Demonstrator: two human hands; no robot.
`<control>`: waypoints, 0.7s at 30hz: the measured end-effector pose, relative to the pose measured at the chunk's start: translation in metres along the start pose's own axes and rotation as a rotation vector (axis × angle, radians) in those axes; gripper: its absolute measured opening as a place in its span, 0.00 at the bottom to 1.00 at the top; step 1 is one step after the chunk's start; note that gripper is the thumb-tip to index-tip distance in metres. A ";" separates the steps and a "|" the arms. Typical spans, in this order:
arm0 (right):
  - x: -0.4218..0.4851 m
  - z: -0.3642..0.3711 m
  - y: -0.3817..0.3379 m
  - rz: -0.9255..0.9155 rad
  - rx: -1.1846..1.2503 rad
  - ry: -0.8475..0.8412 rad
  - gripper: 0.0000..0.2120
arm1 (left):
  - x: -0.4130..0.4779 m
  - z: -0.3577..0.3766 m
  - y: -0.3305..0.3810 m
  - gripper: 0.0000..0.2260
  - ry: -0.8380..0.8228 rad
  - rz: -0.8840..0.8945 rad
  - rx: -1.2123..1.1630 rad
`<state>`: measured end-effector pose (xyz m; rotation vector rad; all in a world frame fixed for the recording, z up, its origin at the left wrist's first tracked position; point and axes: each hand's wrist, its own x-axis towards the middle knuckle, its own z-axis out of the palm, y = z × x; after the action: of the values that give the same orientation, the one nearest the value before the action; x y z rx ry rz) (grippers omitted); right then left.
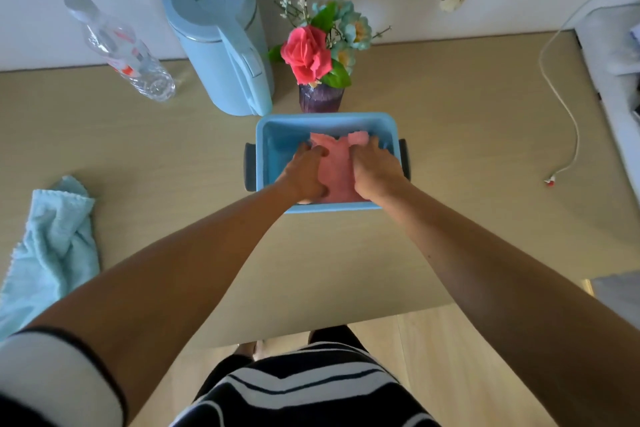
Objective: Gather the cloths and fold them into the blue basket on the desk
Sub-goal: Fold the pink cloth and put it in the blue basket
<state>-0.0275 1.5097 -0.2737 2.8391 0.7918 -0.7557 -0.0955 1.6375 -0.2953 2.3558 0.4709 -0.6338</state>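
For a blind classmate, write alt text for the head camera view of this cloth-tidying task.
Both hands, left hand and right hand, press a pink cloth into the blue basket on a desk. A light blue cloth lies crumpled at the desk's left edge; a kettle, bottle and flower vase stand behind the basket.

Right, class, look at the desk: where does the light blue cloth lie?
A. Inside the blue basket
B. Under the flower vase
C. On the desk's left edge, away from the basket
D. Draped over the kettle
C: the light blue cloth lies crumpled at the desk's left edge, while only the pink cloth sits in the blue basket.
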 end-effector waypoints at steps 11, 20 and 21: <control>0.019 -0.001 0.008 -0.235 -0.461 0.053 0.15 | 0.010 -0.001 -0.006 0.34 0.091 0.110 0.584; 0.032 0.013 -0.001 -0.227 -0.445 0.019 0.23 | 0.024 0.008 -0.005 0.38 0.040 0.137 0.605; 0.032 0.014 -0.002 -0.226 -0.435 0.017 0.23 | 0.024 0.007 -0.004 0.38 0.043 0.136 0.602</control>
<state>-0.0111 1.5230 -0.3013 2.3982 1.1354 -0.5045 -0.0806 1.6398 -0.3155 2.9401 0.1397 -0.7370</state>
